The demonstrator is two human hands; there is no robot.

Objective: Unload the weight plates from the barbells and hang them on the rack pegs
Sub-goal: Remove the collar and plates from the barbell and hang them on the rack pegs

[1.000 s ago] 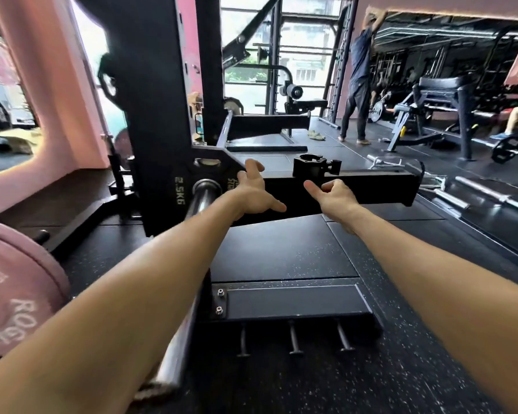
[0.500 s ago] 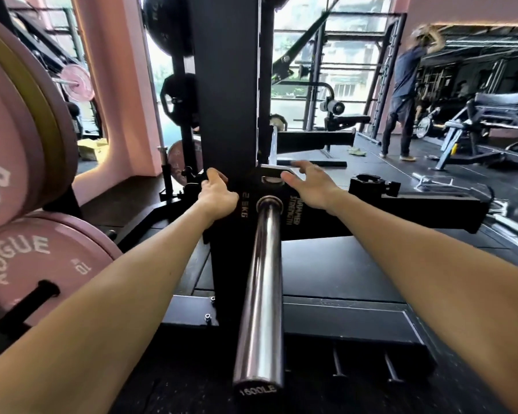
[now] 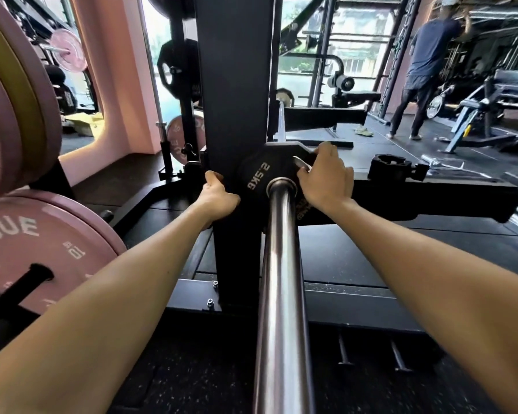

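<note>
The black plate [image 3: 256,177] reads "2.5KG"; the pink plate [image 3: 42,246] reads "ROGUE" and "10".

Black plate [image 3: 259,174] with white lettering, chrome barbell sleeve [image 3: 280,264], pink bumper plate [image 3: 42,249] lettered white, black upright [image 3: 234,85].

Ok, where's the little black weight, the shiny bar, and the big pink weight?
little black weight [image 3: 259,174]: head view, on its face by the 2.5KG marking.
shiny bar [image 3: 280,264]: head view, mid-sleeve.
big pink weight [image 3: 42,243]: head view, on its face right of ROGUE.
</note>
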